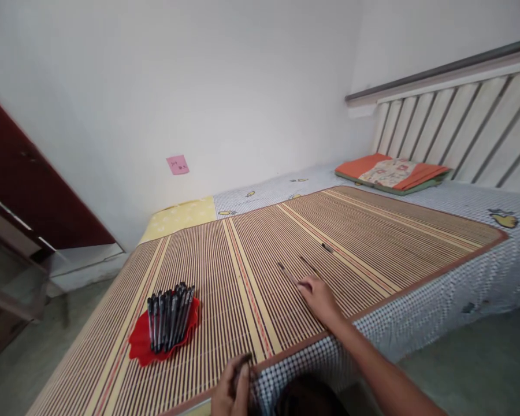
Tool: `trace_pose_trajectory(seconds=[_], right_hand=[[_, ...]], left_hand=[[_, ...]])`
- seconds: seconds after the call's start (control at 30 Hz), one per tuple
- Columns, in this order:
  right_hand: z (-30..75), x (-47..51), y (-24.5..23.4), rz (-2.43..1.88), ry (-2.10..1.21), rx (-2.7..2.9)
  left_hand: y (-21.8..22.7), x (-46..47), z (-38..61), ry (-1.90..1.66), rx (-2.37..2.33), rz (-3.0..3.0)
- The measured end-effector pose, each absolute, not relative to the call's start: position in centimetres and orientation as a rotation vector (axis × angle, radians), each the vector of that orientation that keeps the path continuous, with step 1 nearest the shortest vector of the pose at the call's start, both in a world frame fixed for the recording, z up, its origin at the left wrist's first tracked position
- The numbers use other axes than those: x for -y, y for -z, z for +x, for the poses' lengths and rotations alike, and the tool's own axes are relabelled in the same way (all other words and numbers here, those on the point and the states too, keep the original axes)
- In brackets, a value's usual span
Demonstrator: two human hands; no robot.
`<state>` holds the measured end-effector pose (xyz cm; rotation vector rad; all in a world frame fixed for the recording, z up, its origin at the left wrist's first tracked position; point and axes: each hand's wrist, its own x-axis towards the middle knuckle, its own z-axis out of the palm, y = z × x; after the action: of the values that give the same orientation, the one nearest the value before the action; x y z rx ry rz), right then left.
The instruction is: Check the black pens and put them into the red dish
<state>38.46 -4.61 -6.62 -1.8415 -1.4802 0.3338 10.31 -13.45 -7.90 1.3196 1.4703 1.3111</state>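
Note:
My right hand (318, 297) reaches across the striped bamboo mat (372, 231) on the bed, its fingers closed on the end of a pen (287, 273) that lies on the mat. A second pen (309, 266) lies just beyond it, and a small dark pen cap (327, 248) rests farther off. My left hand (231, 387) sits at the mat's near edge, fingers pinched on a small dark thing I cannot make out. A red tray (145, 346) to the left holds several black pens (169, 315).
A folded orange and patterned pillow (392, 173) lies at the bed's far corner by the slatted headboard (459, 127). A pink sticky note (177, 164) is on the white wall. A dark red door (21, 179) stands at the left.

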Motion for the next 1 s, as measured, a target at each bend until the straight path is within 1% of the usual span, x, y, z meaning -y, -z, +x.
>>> trace_pose_trajectory(seconds=[0.1, 0.17, 0.23, 0.3, 0.37, 0.4, 0.43, 0.57, 0.67, 0.8, 0.9, 1.0], right_hand=[[32.1, 7.4, 6.4, -1.621, -0.518, 1.512], [28.2, 9.2, 6.2, -1.338, -0.828, 1.419], [25.5, 10.5, 5.8, -1.231, -0.926, 1.362], [24.7, 10.9, 5.3, -1.183, -0.951, 1.419], [26.3, 10.1, 4.5, -1.245, -0.864, 1.579], [27.9, 9.3, 4.1, -1.335, -0.749, 1.657], [29.9, 8.2, 3.8, -1.524, -0.553, 1.678], [38.3, 2.7, 3.8, -1.918, -0.269, 1.480], [41.8, 0.1, 4.9, -2.129, -0.224, 1.417], [42.4, -0.6, 6.3, -2.235, -0.226, 1.415], [41.8, -0.1, 6.4, -2.205, -0.261, 1.440], [40.4, 1.0, 5.5, -2.054, -0.308, 1.509]], left_hand=[[4.9, 10.4, 11.9, -1.230, -1.310, 1.066], [3.2, 8.8, 13.1, -1.270, -1.219, 0.886], [2.2, 7.8, 14.3, -1.305, -1.120, 0.689], [1.8, 7.5, 15.1, -1.347, -1.034, 0.547], [1.8, 7.6, 15.3, -1.387, -0.969, 0.516], [1.8, 7.8, 15.2, -1.385, -0.945, 0.542], [1.9, 8.1, 15.1, -1.360, -0.937, 0.583], [1.8, 9.7, 14.2, -1.207, -1.016, 0.726], [1.2, 10.9, 13.9, -1.204, -1.026, 0.778], [0.3, 11.9, 13.8, -1.180, -1.003, 0.812], [-0.5, 12.5, 13.4, -1.156, -0.987, 0.863], [-1.0, 13.0, 13.0, -1.152, -1.004, 0.954]])
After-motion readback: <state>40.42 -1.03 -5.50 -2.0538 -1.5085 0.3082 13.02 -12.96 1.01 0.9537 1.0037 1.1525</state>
